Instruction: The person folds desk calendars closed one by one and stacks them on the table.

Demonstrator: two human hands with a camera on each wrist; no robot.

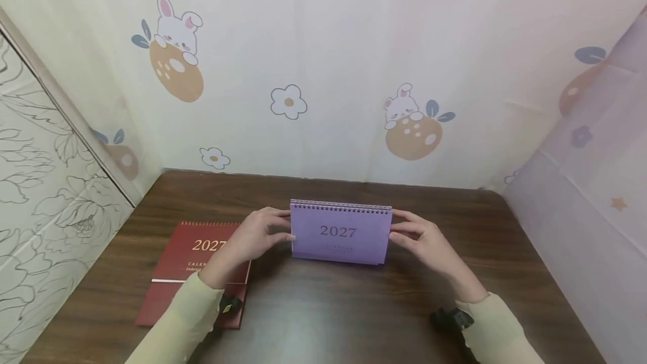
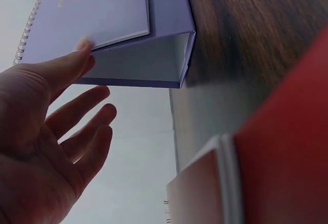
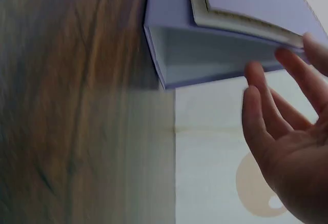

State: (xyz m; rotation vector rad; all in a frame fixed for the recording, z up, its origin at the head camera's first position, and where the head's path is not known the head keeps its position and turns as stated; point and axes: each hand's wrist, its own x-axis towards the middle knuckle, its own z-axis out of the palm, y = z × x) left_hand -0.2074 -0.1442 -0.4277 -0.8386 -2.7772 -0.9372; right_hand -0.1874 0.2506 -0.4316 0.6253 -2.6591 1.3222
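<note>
A purple desk calendar [image 1: 338, 235] marked 2027 stands upright on the table, its spiral binding along the top. My left hand [image 1: 262, 233] holds its left side. In the left wrist view the thumb [image 2: 77, 60] lies on the front pages, while the lower fingers spread apart from the calendar. My right hand [image 1: 418, 236] holds the opposite side, thumb at the front edge. The right wrist view shows the stand's hollow triangular side [image 3: 215, 55] and the right fingers around its upper part. Beneath my left forearm lies a red 2027 calendar [image 1: 172, 263], partly hidden by the arm.
The dark wooden table [image 1: 333, 319] meets a patterned curtain [image 1: 333, 128] at its back edge. A white panel with line-drawn flowers [image 1: 40, 184] stands at the left. The red calendar takes up the table's left part.
</note>
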